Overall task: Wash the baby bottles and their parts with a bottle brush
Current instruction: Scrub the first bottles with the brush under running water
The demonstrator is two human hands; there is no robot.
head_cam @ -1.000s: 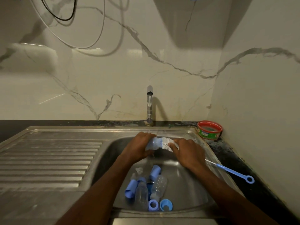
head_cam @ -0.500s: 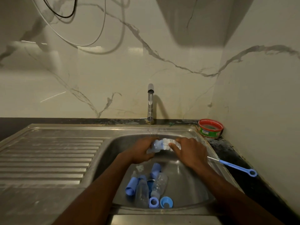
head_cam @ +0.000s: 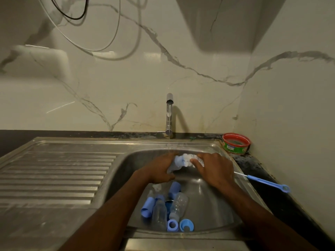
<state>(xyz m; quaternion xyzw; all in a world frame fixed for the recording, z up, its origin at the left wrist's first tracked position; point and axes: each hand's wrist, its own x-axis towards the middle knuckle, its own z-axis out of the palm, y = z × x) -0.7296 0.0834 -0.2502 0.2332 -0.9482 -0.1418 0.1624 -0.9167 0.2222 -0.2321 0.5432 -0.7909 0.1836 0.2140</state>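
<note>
Scrubbing under the tap [head_cam: 169,113], the person's left hand [head_cam: 159,169] curls round a blue bottle part [head_cam: 178,161] while the right hand [head_cam: 214,169] grips the bottle brush [head_cam: 188,158] at its white bristles, handle trailing out over the sink [head_cam: 208,214] rim; a thin stream now falls just by the left hand, where a second ago none showed, so I judge rinsing has joined the scrubbing. Both hands sit much as before, the brush handle lying a little flatter; two clear bottles [head_cam: 178,205] and blue caps [head_cam: 186,225] wait in the basin.
</note>
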